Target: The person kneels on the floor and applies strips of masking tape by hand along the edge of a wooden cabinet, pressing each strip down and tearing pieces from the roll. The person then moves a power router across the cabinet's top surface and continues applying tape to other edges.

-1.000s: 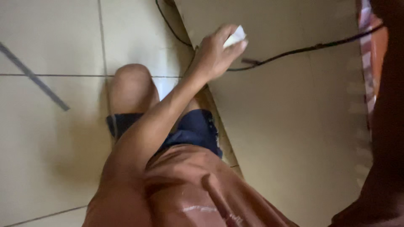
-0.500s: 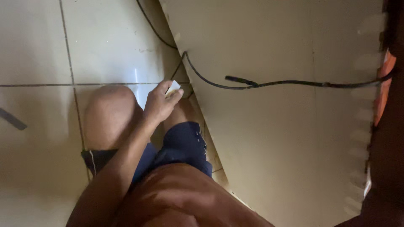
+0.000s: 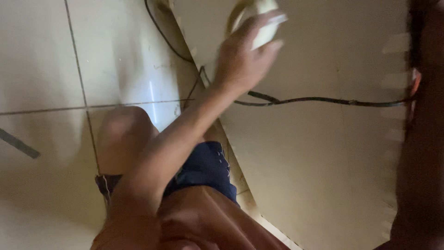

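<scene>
Your one visible hand [image 3: 243,60], which reads as the left, is raised toward the top of the view with the arm stretched out from your body. Its fingers [image 3: 273,21] are curled closed around a small pale object [image 3: 263,28]. That object sits in your grip in front of the beige board [image 3: 314,153], near its upper edge. It looks smooth, rounded and cream to white, possibly with a loop or round part behind it, but motion blur keeps its exact kind from being clear. You hold it wrapped from the side, which seems to keep its front end free and pointed at the board.

Your other hand does not appear anywhere in the view.

A dark cable [image 3: 319,99] runs across the board just below your wrist. It is thin and rubbery-looking, with a thicker joint near your forearm. Another length of it climbs along the board's left edge toward the top. It hangs slack rather than taut, so it seems simply draped there.

The board is flat, matte and plain, with a pale raw edge slanting down toward your legs. Left of it lies the tiled floor [image 3: 41,60], glossy and cream with thin dark grout lines. Your bare knee [image 3: 122,134] and dark blue shorts [image 3: 203,169] are below. A dark, blurred shape [image 3: 423,139] fills the right edge.
</scene>
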